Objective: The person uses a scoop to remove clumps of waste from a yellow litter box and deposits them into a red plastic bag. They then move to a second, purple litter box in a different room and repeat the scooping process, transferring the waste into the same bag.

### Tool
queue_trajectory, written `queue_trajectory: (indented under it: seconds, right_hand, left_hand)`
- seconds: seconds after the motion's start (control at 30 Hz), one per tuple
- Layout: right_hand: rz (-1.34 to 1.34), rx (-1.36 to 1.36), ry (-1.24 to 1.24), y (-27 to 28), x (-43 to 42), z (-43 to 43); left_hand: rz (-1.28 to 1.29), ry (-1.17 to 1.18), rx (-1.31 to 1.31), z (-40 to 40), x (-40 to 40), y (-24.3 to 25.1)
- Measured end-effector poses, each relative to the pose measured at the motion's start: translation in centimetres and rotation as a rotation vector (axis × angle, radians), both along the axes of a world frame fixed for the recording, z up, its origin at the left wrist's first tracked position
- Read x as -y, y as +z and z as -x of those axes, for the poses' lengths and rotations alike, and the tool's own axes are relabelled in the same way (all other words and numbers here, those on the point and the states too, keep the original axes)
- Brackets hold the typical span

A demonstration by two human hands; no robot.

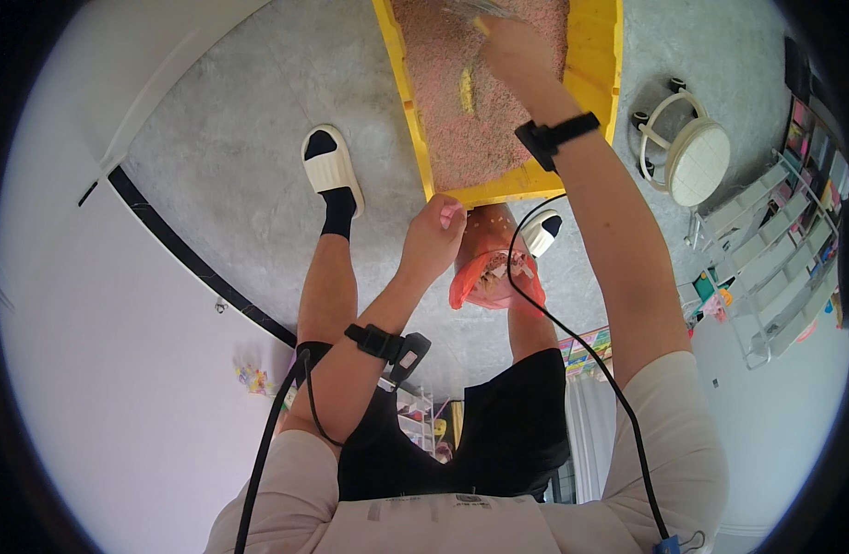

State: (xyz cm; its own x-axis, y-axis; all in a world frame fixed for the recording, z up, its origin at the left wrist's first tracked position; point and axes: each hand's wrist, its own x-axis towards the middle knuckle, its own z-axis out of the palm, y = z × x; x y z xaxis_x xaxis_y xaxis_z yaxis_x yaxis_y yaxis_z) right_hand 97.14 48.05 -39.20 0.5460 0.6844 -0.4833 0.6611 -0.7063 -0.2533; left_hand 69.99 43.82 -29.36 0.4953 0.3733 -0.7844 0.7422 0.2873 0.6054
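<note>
A deep yellow plastic bin (592,83) stands on the floor in front of me, filled with pinkish-brown granules (441,124). Over its far part, my right hand (518,52) is closed around a blurred tool (481,8) with a thin, pale, see-through head. Below that hand, a yellow elongated object (467,90) lies on the granules. My left hand (435,232) is curled at the bin's near left corner; whether it grips the rim is unclear, and something pink shows between its fingers. Just right of it, a red plastic bag (469,280) holds mixed scraps (497,266).
A round white stool on casters (698,163) stands right of the bin. Further right is a white metal rack (763,256). My slippered feet (331,163) flank the bin's near end on the grey floor (244,138). A black cable (576,336) hangs across my right side.
</note>
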Motion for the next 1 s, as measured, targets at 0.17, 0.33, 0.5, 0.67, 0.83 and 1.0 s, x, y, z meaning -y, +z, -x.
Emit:
queue_trajectory:
  seconds: [0.17, 0.33, 0.5, 0.67, 0.83, 1.0]
  right_hand:
    - [0.186, 0.064, 0.258, -1.7, -0.8, 4.4]
    - [0.217, -0.008, 0.358, -1.1, 3.7, 7.9]
    - [0.294, -0.074, 0.409, 0.4, 10.2, 12.2]
    - [0.416, -0.197, 0.250, 3.6, 12.8, 13.3]
    - [0.489, -0.167, 0.279, 2.4, 14.2, 9.2]
    - [0.422, -0.137, 0.135, 0.7, 10.6, 4.1]
  left_hand:
    - [0.003, 0.018, 0.000, -0.5, -0.6, 0.1]
    - [0.037, 0.035, 0.008, -0.5, -0.8, 0.0]
    - [0.040, 0.023, -0.005, -0.8, -0.8, -0.1]
    - [0.028, 0.019, -0.008, -0.4, -1.1, 0.1]
    - [0.062, 0.024, 0.013, -1.0, -0.8, -0.1]
    - [0.055, 0.011, -0.006, -1.0, -0.6, -0.3]
